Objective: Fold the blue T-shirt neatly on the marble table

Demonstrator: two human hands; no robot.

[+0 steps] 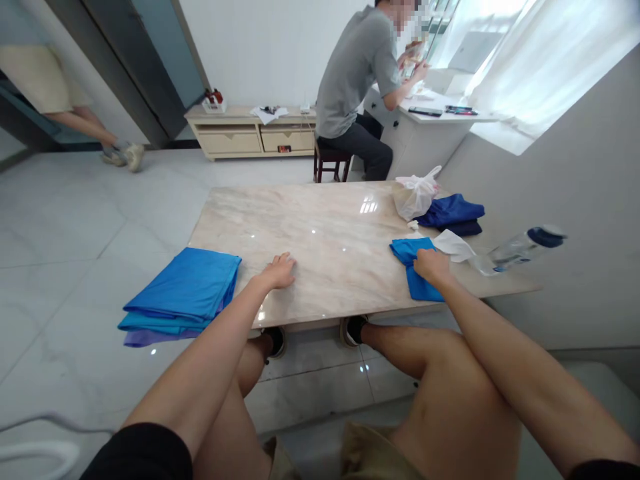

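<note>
Sitting low at a marble-topped surface (335, 267), the person has both bare arms stretched out over it, one to each side. Over on the right, the right hand (433, 267) is down on a small blue cloth (425, 283), its fingers curled in. That grip looks narrow, though I can't tell from here whether it pinches the fabric or only presses on it. The cloth lies near the right end of the surface, creased and bunched beside the knuckles.

The left hand (281, 270) is bare, its grip loose and fairly wide, fingers reaching forward low at the marble. Just to its left sits a larger folded blue fabric (183, 283), overhanging the edge, with a purple layer showing underneath.

Beyond the right hand I see a crumpled white paper (454, 245), a dark blue cloth (454, 211), a knotted white plastic bag (416, 198) and a clear bottle (520, 252) with a dark cap. Further back, somebody in a grey shirt (350, 73) sits on a dark stool (333, 156), bent toward the window.
</note>
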